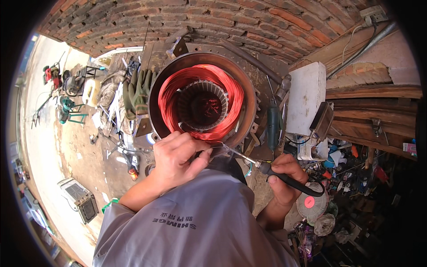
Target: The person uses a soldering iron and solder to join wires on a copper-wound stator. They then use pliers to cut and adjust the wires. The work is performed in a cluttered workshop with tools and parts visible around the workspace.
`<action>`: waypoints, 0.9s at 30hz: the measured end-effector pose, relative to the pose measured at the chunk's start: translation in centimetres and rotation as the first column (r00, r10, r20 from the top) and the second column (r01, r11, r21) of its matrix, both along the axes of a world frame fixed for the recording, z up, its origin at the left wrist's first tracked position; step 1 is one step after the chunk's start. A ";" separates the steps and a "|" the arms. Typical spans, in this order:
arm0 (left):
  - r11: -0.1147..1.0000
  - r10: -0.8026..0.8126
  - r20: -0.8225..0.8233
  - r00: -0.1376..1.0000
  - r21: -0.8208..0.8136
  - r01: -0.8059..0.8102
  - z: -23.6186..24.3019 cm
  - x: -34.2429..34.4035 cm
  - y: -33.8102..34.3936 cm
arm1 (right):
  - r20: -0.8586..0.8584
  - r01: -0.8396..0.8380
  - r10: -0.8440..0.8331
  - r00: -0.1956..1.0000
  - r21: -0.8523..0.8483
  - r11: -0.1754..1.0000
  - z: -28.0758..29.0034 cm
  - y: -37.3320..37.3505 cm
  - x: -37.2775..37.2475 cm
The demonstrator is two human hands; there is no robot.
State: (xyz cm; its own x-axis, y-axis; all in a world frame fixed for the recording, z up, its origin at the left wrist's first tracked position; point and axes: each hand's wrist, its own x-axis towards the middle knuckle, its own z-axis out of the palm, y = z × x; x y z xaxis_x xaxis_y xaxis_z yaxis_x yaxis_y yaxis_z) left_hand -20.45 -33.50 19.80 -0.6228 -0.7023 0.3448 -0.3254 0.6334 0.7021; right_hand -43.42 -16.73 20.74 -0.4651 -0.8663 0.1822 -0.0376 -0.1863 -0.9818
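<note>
One brick wall (222, 22) is standing behind a round metal housing (250, 95), which is sitting just ahead of the hands. Inside it, a red coil (167, 100) is encircling a slotted core (182, 104). To the right, a white slab (307, 98) is lying near the housing; to the left, dark gloves (138, 91) are lying close beside it. The left hand (178, 156) is bending its fingers at the coil's near side; I cannot tell what they are pinching. The right hand (287, 178), farther from the coil, is gripping a black-handled tool (267, 169), whose thin metal end is pointing toward the left fingertips.
</note>
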 end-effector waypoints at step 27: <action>0.999 0.036 0.008 0.999 -0.017 -0.036 0.0 -0.3 0.1 | 0.009 0.011 -0.011 1.000 0.038 0.999 0.0 -0.1 0.1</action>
State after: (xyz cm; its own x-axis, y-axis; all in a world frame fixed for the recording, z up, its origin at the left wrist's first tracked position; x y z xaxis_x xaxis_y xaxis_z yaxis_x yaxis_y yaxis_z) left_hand -20.76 -33.36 19.80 -0.6003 -0.7183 0.3517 -0.3535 0.6328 0.6889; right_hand -43.33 -16.83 20.73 -0.4765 -0.8671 0.1451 -0.0303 -0.1487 -0.9884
